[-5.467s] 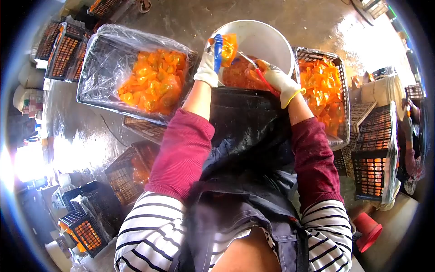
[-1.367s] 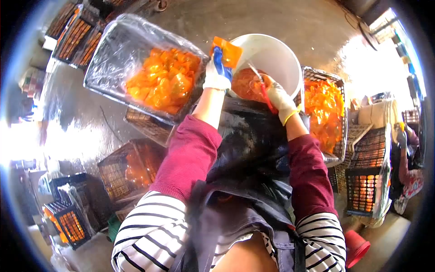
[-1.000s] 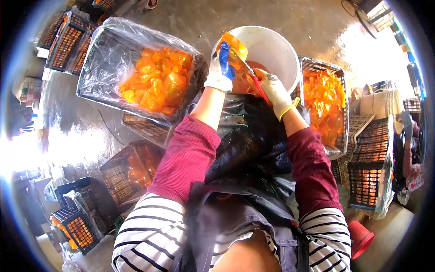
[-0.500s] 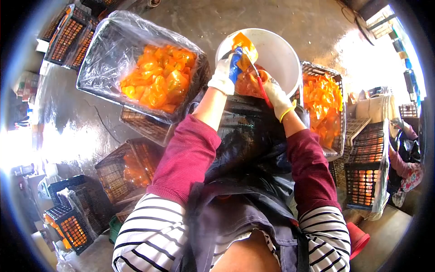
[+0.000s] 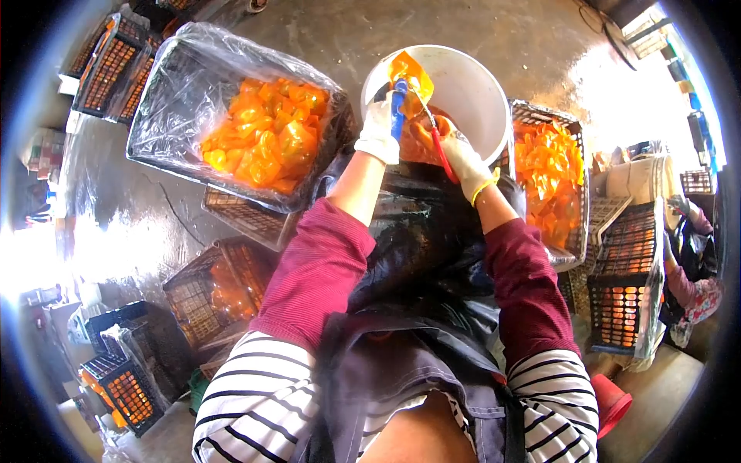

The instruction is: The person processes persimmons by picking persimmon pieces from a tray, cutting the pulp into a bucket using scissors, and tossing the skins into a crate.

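Note:
My left hand (image 5: 379,127), in a white glove with a blue strip along the fingers, is closed on a shiny orange sheet-like piece (image 5: 414,76). My right hand (image 5: 461,150), gloved with orange-stained fingers and a yellow band at the wrist, is closed round a red-handled metal tool (image 5: 443,153). Its slim metal part reaches up to the orange piece; the tool's exact kind is unclear. Both hands are over the near side of a white bucket (image 5: 485,96). Brownish-orange material shows inside the bucket beneath them, partly hidden by my hands.
At left stands a plastic-lined crate (image 5: 174,92) of glossy orange pieces (image 5: 266,139). Another filled crate (image 5: 577,208) is right of the bucket. Several black crates stand on both sides, including one stack (image 5: 621,282). A person (image 5: 685,270) works at far right. A red container (image 5: 611,405) is low right.
The orange piece and my hands have shifted slightly, with the right hand a little lower and further left. Both keep their hold. The view has moved slightly.

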Motion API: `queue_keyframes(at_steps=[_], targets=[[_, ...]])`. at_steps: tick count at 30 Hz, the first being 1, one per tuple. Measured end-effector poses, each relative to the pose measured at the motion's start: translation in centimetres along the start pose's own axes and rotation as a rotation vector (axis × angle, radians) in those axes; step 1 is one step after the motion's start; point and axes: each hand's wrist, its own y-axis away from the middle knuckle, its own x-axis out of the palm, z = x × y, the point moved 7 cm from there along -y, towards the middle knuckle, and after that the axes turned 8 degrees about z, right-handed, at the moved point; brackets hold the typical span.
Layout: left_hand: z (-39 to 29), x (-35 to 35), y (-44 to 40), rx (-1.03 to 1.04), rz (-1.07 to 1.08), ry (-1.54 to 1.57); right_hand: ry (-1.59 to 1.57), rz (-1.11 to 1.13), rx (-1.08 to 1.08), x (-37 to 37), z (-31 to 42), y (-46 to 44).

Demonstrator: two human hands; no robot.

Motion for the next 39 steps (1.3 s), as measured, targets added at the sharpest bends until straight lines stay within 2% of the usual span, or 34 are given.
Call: queue_keyframes(at_steps=[3,6,8,9,12,13,14,16,20,21,24,26,27,29,30,31,34,35,38,39], targets=[[0.1,0.9,-0.7,0.001,0.082,-0.078,-0.117,-0.039,-0.038,-0.6,-0.5,-0.3],[1.0,1.6,-1.2,-0.07,0.192,0.091,-0.105,-0.058,0.001,-1.3,0.0,0.5],[0.6,1.5,-0.9,0.025,0.198,-0.012,0.027,-0.082,0.037,-2.2,3.0,2.4],[0.1,1.4,-0.7,0.074,0.198,-0.064,-0.011,-0.09,0.03,-2.0,3.2,2.6],[0.0,0.9,-0.4,-0.021,0.131,-0.32,-0.044,-0.104,-0.034,-1.7,3.9,2.7],[-0.3,0.8,-1.2,0.207,0.106,-0.604,-0.005,-0.107,-0.08,-1.4,3.9,2.4],[1.6,0.1,-2.2,0.118,0.109,-0.502,0.032,-0.111,-0.125,-1.2,3.9,2.2],[2.3,-0.4,-2.2,-0.058,0.119,-0.292,0.03,-0.068,-0.049,-1.0,2.7,1.8],[1.3,-1.3,-1.5,0.14,-0.082,-0.251,0.134,-0.046,0.012,-0.9,3.3,2.4],[-0.1,-0.9,-0.1,0.101,-0.076,-0.309,0.154,-0.068,-0.015,-1.1,3.9,2.6],[3.2,-1.7,-4.2,0.161,-0.005,-0.548,0.241,-0.119,-0.084,-1.7,4.5,3.0],[-0.9,-1.7,-1.1,-0.017,0.038,-0.718,0.336,-0.133,-0.114,-2.0,3.7,2.7],[-1.5,-2.1,-0.9,-0.004,-0.046,-0.82,0.349,-0.11,-0.115,-2.0,3.5,2.6],[-1.9,-2.2,-1.1,0.105,-0.129,-0.781,0.37,-0.064,-0.122,-1.7,3.3,2.3],[-2.3,-2.3,-0.9,0.16,-0.173,-0.764,0.256,-0.037,-0.096,-1.5,2.8,2.1],[-1.4,-2.2,-1.0,0.017,-0.107,-0.364,0.143,-0.011,-0.07,-1.4,2.4,1.9],[-0.9,0.3,-1.4,0.083,0.238,0.622,-0.158,0.064,0.032,-1.4,1.6,1.1],[-1.4,0.9,-1.2,0.169,0.278,0.483,-0.253,0.092,0.073,-1.2,1.3,1.0],[-0.6,2.1,-0.9,0.002,0.278,0.548,-0.324,0.12,0.064,-0.8,1.1,0.8],[-0.1,1.9,-1.3,0.021,0.245,0.499,-0.34,0.133,0.107,-0.8,1.1,1.1]])
